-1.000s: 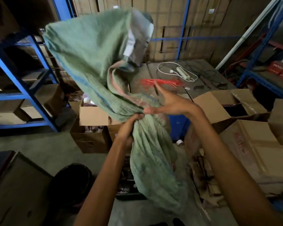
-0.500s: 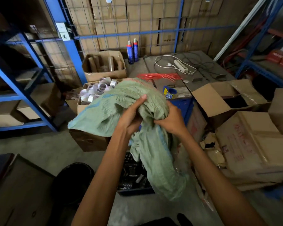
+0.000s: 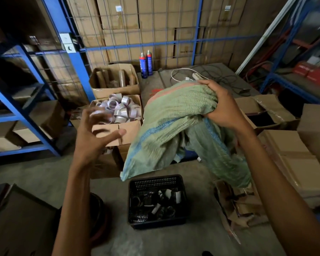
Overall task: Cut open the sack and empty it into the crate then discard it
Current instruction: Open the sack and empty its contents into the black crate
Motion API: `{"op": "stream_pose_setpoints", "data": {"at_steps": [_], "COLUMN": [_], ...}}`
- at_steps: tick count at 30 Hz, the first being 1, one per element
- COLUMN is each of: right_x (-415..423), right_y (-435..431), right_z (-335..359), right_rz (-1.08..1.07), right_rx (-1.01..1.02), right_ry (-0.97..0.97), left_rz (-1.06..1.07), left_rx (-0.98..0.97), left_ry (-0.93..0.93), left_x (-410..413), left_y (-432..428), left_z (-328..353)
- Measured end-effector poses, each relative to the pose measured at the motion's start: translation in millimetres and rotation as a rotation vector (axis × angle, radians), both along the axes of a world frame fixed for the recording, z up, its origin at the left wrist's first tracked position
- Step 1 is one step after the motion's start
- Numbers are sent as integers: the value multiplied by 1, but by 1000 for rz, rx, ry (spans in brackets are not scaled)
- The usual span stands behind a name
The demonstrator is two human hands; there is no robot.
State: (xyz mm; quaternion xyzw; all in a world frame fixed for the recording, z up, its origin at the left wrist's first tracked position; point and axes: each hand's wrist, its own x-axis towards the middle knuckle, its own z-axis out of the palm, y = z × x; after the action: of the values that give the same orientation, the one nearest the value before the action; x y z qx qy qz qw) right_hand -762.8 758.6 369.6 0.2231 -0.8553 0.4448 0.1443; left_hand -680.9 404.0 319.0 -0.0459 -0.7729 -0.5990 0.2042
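A limp green woven sack (image 3: 175, 126) with blue and pink stripes hangs bunched in the air at centre right. My right hand (image 3: 220, 106) grips its gathered top. My left hand (image 3: 96, 133) is off the sack, to its left, with fingers spread and nothing in it. On the floor below the sack stands a black perforated plastic crate (image 3: 156, 183) holding dark rolls and white-labelled pieces.
A cardboard box of tape rolls (image 3: 118, 109) sits behind my left hand, with another box of tubes (image 3: 115, 80) beyond. Blue shelving (image 3: 24, 115) lines the left. Flattened and open cartons (image 3: 277, 156) pile up on the right. Torn cardboard (image 3: 235, 206) lies beside the crate.
My left hand has let go of the sack and moved left, opening. My right hand has carried the bunched sack up and to the right, uncovering the crate.
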Motion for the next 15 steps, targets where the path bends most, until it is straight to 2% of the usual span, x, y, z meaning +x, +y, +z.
{"op": "stream_pose_setpoints", "data": {"at_steps": [3, 5, 7, 10, 13, 15], "right_x": [5, 13, 24, 38, 45, 43], "right_y": [-8, -28, -59, -94, -97, -92], "right_z": [17, 24, 29, 30, 25, 25], "right_rz": [89, 135, 183, 207, 109, 164], "right_rx": [-106, -269, -485, -712, -810, -827], "right_ry": [42, 23, -118, -292, -441, -550], "left_rz": [-249, -386, -410, -248, -130, -92], "left_rx": [-307, -355, -286, -28, 162, 205], "left_ry": [-88, -136, -182, -190, -148, -127], "left_x": [-26, -34, -31, -25, -32, -39], "left_y": [17, 53, 97, 141, 141, 135], "left_z": [-5, -11, -21, -35, -43, -46]}}
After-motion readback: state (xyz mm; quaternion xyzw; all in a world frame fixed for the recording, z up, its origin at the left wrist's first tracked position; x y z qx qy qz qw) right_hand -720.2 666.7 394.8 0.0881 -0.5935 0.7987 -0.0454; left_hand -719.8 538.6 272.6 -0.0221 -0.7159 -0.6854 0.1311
